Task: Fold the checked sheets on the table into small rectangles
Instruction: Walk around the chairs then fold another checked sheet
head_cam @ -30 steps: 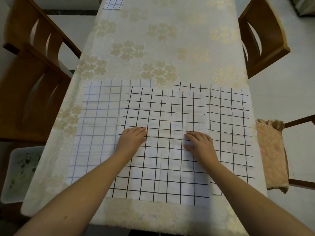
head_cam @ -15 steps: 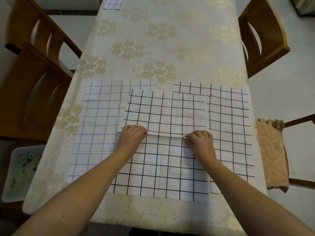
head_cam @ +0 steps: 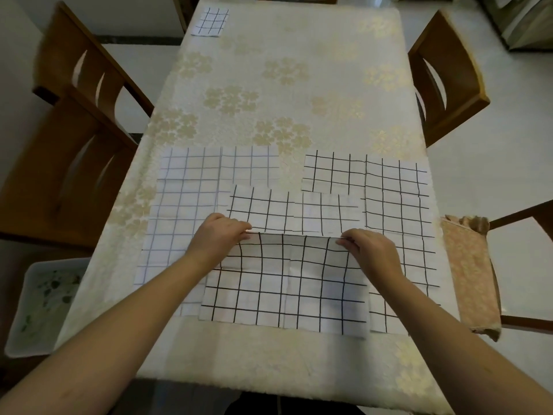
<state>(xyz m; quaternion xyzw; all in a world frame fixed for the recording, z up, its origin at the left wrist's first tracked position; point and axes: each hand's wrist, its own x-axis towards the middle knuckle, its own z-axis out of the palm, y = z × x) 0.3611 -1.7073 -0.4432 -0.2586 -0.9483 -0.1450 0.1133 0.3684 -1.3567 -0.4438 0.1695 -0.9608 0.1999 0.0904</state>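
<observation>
White tub [head_cam: 45, 304] on floor far L, beside two wooden chairs [head_cam: 74, 145]. Table [head_cam: 299, 70] w/ cream flowered cloth. Faint-lined sheet [head_cam: 185, 211] lies flat on L side of table. L hand [head_cam: 217, 239] pinches a raised crease in the middle sheet [head_cam: 284, 292], fingers curled over it; R hand [head_cam: 369, 250] pinches same crease further R. Middle sheet sits at near edge, overlapping both neighbours, its far part [head_cam: 293, 211] flat beyond the crease. Bold-lined sheet [head_cam: 395, 205] flat on R. Small folded rectangle [head_cam: 210, 22] at far L corner. R: another chair [head_cam: 446, 79], and a seat w/ beige cushion [head_cam: 469, 277].
</observation>
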